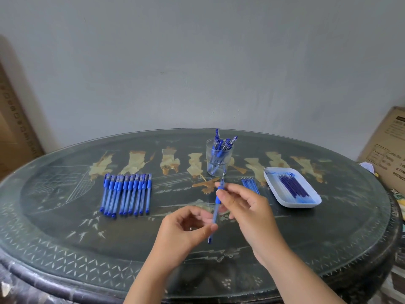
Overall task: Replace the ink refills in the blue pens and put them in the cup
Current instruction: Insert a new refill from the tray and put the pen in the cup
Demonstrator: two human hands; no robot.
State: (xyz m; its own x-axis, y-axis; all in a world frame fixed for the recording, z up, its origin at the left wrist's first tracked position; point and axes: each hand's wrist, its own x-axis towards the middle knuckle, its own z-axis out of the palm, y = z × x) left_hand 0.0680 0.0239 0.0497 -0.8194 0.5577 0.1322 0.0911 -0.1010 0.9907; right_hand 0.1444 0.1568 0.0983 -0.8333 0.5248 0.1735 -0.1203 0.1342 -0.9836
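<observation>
The pen [215,212] is held in the air between 2 hands, above the middle of the table [328,227] and in front of the cup [210,160]. It stands steeply, a little tilted, with its thin tip pointing up toward the cup and its blue end cap pointing down to the person.

The left hand [188,224] comes in from below with the palm turned to the right. Its thumb and first finger pinch the lower part of the clear barrel, and the other fingers are curled loosely behind. The right hand [247,207] comes from the lower right with its back toward the camera. Its fingertips hold the upper part of the pen around the blue grip section. How hard they press, I cannot tell.

The cup is clear glass and stands at the far side of the table. Several blue pens [220,148] stand in it, leaning in different directions. At the left, a row of blue pens [126,194] lies side by side on the table. At the right lies a white tray [302,205] with dark blue refills [292,186] inside. A few more refills [251,186] lie on the table between the tray and the right hand.

A cardboard box [385,150] stands at the right edge.
</observation>
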